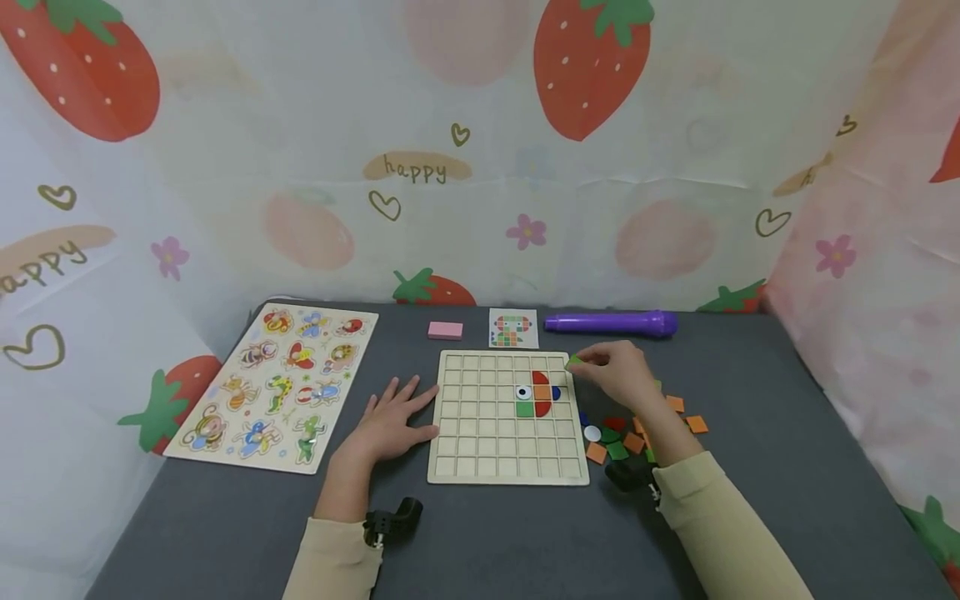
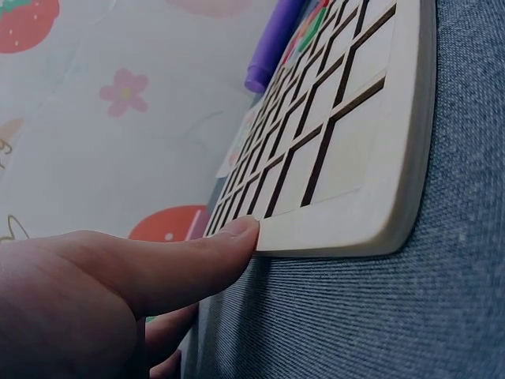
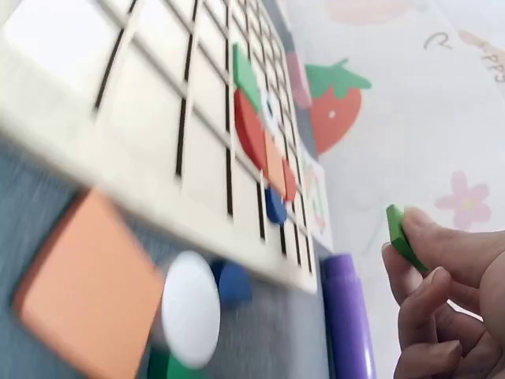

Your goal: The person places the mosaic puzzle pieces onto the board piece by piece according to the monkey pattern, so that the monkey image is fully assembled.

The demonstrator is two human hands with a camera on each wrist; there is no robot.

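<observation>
My right hand pinches a small green tile between thumb and fingertips, held above the board's upper right corner in the head view. The wooden grid board lies flat. On it sit a white-and-black eye piece, a green square, red quarter-round pieces, an orange square and a blue rounded piece. My left hand rests with fingers spread at the board's left side; its thumb touches the edge.
Loose pieces lie right of the board, including orange squares and a white disc, some hidden under my right arm. Behind the board are a pink block, a pattern card and a purple tube. A sticker-like picture board lies left.
</observation>
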